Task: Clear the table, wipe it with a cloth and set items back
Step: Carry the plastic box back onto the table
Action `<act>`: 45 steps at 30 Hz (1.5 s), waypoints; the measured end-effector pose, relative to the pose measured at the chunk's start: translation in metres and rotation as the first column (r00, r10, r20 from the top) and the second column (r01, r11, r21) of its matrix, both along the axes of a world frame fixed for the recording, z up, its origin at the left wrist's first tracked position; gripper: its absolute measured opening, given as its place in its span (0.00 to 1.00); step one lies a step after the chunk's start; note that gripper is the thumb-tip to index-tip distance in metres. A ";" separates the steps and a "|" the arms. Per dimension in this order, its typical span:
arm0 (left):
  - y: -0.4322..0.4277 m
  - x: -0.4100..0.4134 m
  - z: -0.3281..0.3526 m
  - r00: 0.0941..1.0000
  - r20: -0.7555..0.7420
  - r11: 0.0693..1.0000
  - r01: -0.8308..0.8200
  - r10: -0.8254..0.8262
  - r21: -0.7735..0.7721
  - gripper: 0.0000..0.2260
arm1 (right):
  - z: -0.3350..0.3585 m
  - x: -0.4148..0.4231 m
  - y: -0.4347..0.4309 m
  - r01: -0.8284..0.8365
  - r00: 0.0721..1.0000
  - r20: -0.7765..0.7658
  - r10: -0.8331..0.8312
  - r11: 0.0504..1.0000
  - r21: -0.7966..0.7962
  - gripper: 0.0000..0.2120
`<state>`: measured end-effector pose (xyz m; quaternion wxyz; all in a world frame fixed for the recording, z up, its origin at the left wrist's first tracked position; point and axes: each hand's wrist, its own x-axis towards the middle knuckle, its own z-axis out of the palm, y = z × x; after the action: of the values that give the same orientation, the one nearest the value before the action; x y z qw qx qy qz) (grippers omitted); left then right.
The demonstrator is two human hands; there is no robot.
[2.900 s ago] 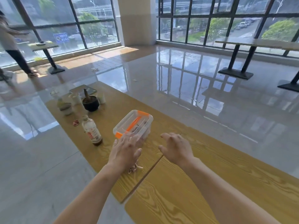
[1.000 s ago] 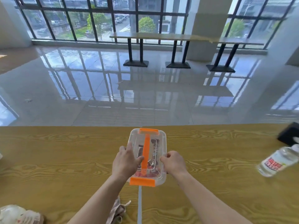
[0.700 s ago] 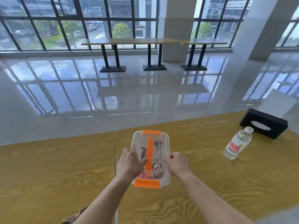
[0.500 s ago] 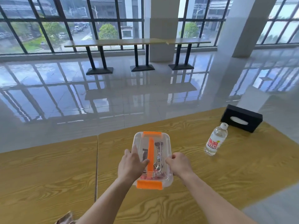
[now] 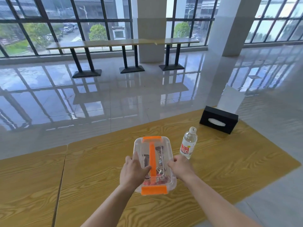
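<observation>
**A:** What's at the far left?

**B:** The wooden table. A seam runs toward the camera there, where 2 tabletops meet.

**A:** And the left hand?

**B:** It grips the left long side of the clear box. The thumb lies across the lid toward the orange handle, and the fingers run along the side wall.

**A:** Where is the box?

**B:** Over the right-hand tabletop, near its front edge, with 1 short end pointing at the person. There are 2 orange latches, 1 on each short end. Dark packets and some small red things show through the plastic, too blurred to name. I cannot tell if the base rests on the wood or hangs just above it.

**A:** And the right hand?

**B:** It holds the opposite long side, with the fingers curled over the lid's rim. So both hands clasp the box, 1 on each side.

**A:** What's further right?

**B:** A water bottle stands just beside the box's far right corner. It has a white cap and a red and white label, and it does not touch the box. Beyond it, at the table's far right corner, lies a black tissue box with a white tissue showing in its slot.

**A:** And behind all that?

**B:** A glossy tiled floor, a row of long tables on black legs by the windows, and a white pillar to the right.
</observation>
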<state>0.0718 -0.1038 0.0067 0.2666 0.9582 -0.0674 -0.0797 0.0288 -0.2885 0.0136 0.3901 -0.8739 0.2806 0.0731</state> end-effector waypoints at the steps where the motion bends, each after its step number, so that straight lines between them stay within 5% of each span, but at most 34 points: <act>1: -0.005 0.000 -0.001 1.000 -0.009 1.000 0.001 -0.001 0.000 0.33 | -0.002 0.001 -0.004 0.006 1.000 -0.005 -0.006 1.000 -0.002 0.10; 18: -0.031 0.021 -0.045 0.990 -0.141 0.981 -0.036 0.009 -0.189 0.34 | -0.036 0.042 -0.034 0.050 0.997 0.056 -0.046 0.997 -0.061 0.11; 24: -0.037 0.021 -0.046 0.989 -0.149 0.967 -0.063 0.026 -0.247 0.32 | -0.047 0.031 -0.057 0.007 0.994 0.107 -0.008 1.000 0.007 0.23; 30: -0.049 0.018 -0.044 0.985 -0.147 0.960 -0.130 0.096 -0.246 0.38 | -0.054 0.018 -0.066 -0.079 0.981 0.174 0.086 0.996 -0.048 0.14; 45: -0.066 0.016 -0.046 0.981 -0.179 0.949 -0.130 0.080 -0.286 0.43 | -0.055 0.010 -0.085 -0.026 0.971 0.237 0.034 0.999 -0.039 0.20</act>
<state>0.0877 -0.1695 -0.0392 0.4158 0.8996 -0.0049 -0.1334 0.0393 -0.3731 -0.0418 0.4041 -0.8873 0.2200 -0.0313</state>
